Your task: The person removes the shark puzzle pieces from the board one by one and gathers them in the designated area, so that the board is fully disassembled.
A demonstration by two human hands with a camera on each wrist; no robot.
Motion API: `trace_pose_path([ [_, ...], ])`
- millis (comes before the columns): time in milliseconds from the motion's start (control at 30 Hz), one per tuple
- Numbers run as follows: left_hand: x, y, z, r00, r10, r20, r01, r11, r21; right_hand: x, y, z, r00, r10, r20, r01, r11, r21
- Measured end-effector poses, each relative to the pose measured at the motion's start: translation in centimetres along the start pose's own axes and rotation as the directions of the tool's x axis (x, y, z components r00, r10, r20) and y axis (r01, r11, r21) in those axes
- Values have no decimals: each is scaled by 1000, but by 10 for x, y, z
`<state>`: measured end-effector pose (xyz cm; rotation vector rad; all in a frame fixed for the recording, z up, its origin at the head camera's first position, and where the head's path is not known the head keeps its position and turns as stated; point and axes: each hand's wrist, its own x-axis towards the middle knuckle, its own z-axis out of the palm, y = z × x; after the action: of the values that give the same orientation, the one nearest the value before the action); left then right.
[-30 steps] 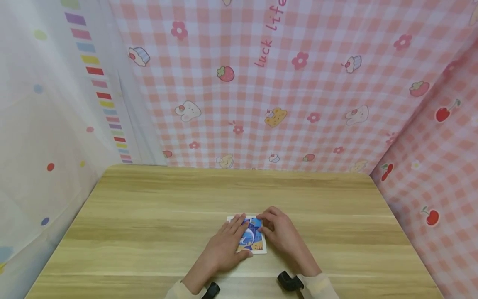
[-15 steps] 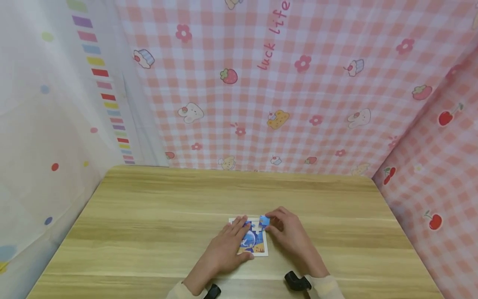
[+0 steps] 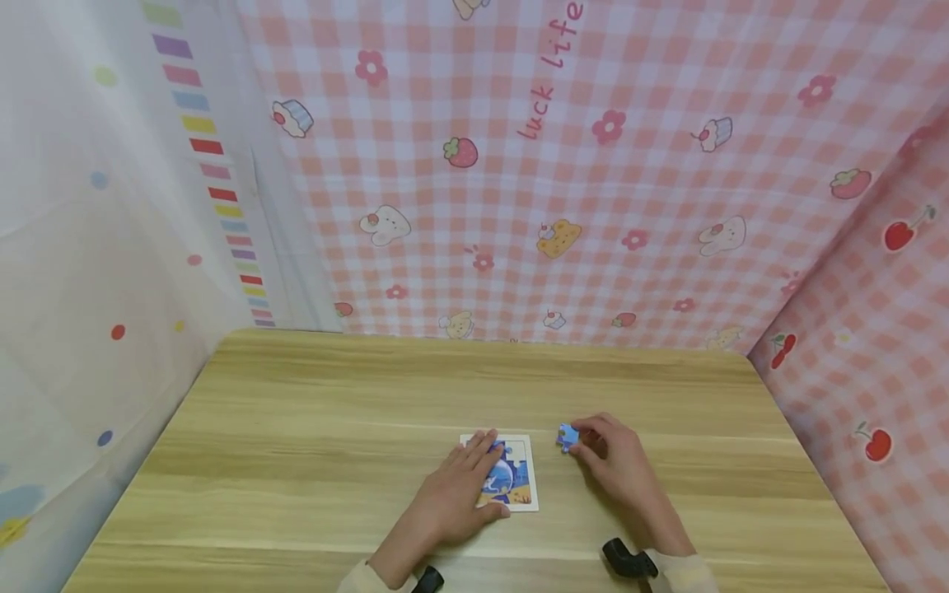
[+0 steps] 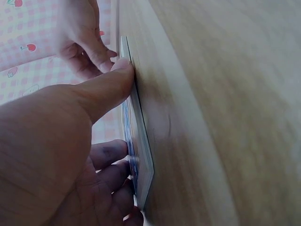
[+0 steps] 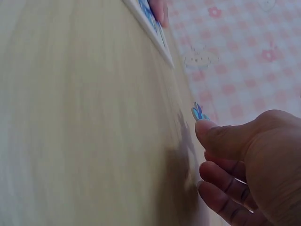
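A small square jigsaw puzzle [image 3: 522, 477] with a white frame and a blue picture lies on the table. In its upper right corner a pale gap shows where the tray is bare. My left hand [image 3: 460, 492] rests flat on the puzzle's left part, fingers straight, covering that side; in the left wrist view its thumb [image 4: 108, 89] lies along the near edge. To the right of the puzzle, my right hand [image 3: 619, 461] pinches a blue puzzle piece [image 3: 567, 438] between thumb and fingers. The right wrist view shows this puzzle piece [image 5: 198, 112] just above the table, at the thumb tip.
The wooden table [image 3: 334, 428] reaches back to a pink checked curtain [image 3: 504, 189]. A white dotted cloth [image 3: 96, 247] hangs on the left, and a checked cloth with cherries [image 3: 882, 346] on the right. Black straps [image 3: 628, 560] sit at both wrists.
The right hand has lifted the blue piece out of the puzzle's upper right corner and carried it to the right, baring the gap. The left hand stays on the puzzle.
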<state>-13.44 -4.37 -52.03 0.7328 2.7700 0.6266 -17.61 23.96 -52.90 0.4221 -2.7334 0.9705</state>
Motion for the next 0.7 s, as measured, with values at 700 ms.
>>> trace_pose_path([
  [700, -1, 0, -2, 1000, 5, 2, -5, 1000, 10, -15, 37, -37, 997, -41, -70, 33, 994, -104],
])
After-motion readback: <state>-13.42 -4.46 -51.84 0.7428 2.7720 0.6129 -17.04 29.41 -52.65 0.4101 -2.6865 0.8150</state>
